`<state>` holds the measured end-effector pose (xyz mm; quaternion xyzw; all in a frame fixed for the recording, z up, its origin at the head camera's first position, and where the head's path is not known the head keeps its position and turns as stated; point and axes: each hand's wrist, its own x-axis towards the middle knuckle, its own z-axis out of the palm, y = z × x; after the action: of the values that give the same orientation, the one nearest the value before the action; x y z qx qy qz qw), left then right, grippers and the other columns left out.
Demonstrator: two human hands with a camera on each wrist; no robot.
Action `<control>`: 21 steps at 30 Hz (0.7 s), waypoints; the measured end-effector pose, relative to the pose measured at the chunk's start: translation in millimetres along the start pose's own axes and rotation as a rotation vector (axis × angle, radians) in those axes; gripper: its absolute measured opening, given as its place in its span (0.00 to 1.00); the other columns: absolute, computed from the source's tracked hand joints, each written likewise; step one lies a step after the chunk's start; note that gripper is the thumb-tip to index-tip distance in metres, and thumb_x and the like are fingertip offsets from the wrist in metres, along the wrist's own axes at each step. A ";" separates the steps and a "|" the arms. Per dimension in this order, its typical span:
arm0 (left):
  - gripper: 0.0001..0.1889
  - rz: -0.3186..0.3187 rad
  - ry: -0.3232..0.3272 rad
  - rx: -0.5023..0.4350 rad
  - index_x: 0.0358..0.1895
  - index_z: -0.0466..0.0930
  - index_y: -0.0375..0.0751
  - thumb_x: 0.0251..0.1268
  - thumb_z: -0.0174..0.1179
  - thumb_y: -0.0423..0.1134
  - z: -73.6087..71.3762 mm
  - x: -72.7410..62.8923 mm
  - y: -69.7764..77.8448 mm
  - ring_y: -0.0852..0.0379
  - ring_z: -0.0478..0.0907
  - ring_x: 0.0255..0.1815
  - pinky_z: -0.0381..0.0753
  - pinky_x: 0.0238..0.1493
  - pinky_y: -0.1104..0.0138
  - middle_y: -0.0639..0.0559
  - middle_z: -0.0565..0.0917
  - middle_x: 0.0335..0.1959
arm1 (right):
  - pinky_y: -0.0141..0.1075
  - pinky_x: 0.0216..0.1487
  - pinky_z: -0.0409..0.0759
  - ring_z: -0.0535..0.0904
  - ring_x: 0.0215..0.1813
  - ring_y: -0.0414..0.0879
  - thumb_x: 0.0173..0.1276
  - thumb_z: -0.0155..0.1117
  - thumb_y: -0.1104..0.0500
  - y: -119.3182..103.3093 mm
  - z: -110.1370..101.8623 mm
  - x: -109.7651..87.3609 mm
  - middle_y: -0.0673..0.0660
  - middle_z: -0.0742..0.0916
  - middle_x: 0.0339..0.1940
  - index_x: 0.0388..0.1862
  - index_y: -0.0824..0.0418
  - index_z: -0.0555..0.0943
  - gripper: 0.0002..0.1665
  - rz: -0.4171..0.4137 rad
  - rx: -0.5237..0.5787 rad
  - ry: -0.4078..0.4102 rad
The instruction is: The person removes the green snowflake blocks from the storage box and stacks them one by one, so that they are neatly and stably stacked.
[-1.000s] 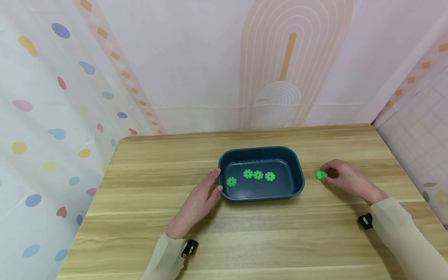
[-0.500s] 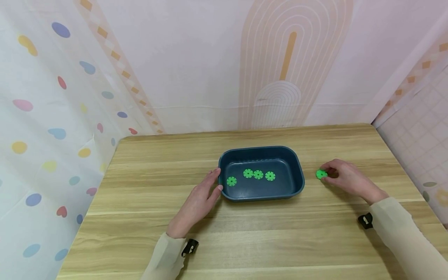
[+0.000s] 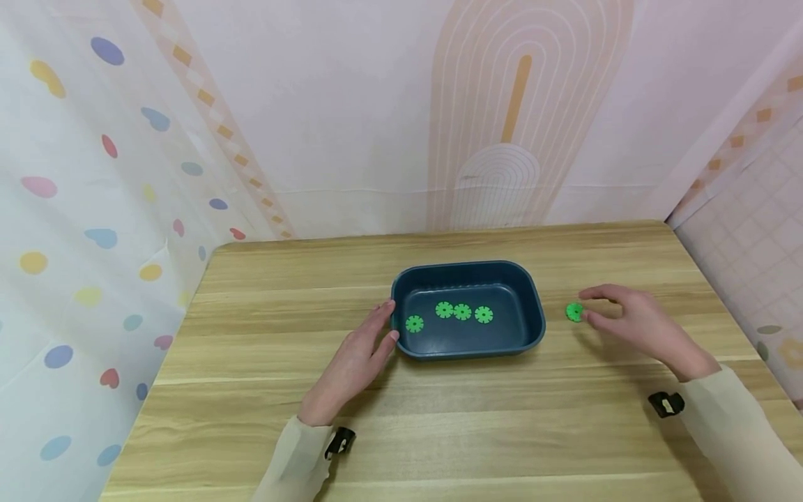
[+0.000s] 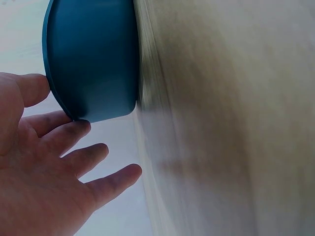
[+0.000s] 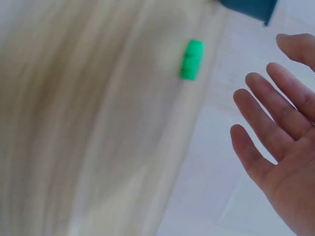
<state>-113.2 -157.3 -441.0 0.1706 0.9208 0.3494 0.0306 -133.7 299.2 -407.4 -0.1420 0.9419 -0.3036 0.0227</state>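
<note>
A dark blue rectangular tray [image 3: 470, 341] sits mid-table, with several green notched discs [image 3: 484, 315] lying flat on its floor. My left hand [image 3: 351, 366] touches the tray's left end with thumb and fingertips; in the left wrist view the fingers [image 4: 115, 184] are spread and fairly straight at its rim. To the right of the tray stands a green notched disc piece [image 3: 574, 312], which looks thick like a small stack in the right wrist view. My right hand [image 3: 646, 328] is just right of it, thumb and fingers parted, holding nothing.
The wooden table [image 3: 282, 335] carries the tray and the green piece. A patterned curtain [image 3: 351, 125] hangs behind the table's back edge, and dotted cloth [image 3: 125, 279] is on the left. Each wrist wears a black strap.
My right hand has let go of the green disc piece and drawn back slightly to the right, its fingers spreading apart. The left hand and the tray have stayed in place.
</note>
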 end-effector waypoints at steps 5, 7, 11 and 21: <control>0.29 0.007 0.000 0.002 0.81 0.59 0.37 0.85 0.50 0.43 -0.1 0.5 -0.5 0.43 0.57 0.81 0.60 0.78 0.49 0.45 0.62 0.81 | 0.35 0.42 0.78 0.82 0.40 0.43 0.72 0.71 0.60 -12.9 -3.1 -5.2 0.63 0.89 0.55 0.58 0.61 0.85 0.17 -0.132 -0.044 0.137; 0.29 0.009 0.001 0.001 0.81 0.59 0.36 0.85 0.50 0.43 -0.1 0.3 -0.6 0.42 0.57 0.81 0.61 0.78 0.49 0.45 0.62 0.81 | 0.24 0.42 0.74 0.78 0.41 0.31 0.70 0.72 0.62 -18.9 -3.7 -5.6 0.60 0.89 0.56 0.59 0.60 0.85 0.18 -0.183 -0.040 0.176; 0.29 0.008 0.001 -0.003 0.81 0.59 0.36 0.85 0.50 0.43 -0.1 -0.2 -0.9 0.43 0.57 0.82 0.61 0.78 0.49 0.45 0.62 0.81 | 0.15 0.53 0.69 0.76 0.58 0.25 0.69 0.73 0.61 -34.9 -5.9 -5.1 0.56 0.89 0.58 0.62 0.56 0.85 0.22 -0.230 -0.017 0.209; 0.29 0.007 0.000 0.006 0.81 0.59 0.37 0.85 0.50 0.43 0.0 -0.4 -0.8 0.44 0.56 0.82 0.61 0.77 0.49 0.45 0.62 0.81 | 0.26 0.45 0.80 0.85 0.54 0.52 0.69 0.74 0.60 -81.1 -11.3 9.9 0.53 0.89 0.58 0.61 0.54 0.86 0.21 -0.282 0.000 0.155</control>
<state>-113.0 -158.0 -441.5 0.1740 0.9213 0.3466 0.0286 -124.1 240.0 -350.9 -0.2488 0.9116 -0.3139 -0.0926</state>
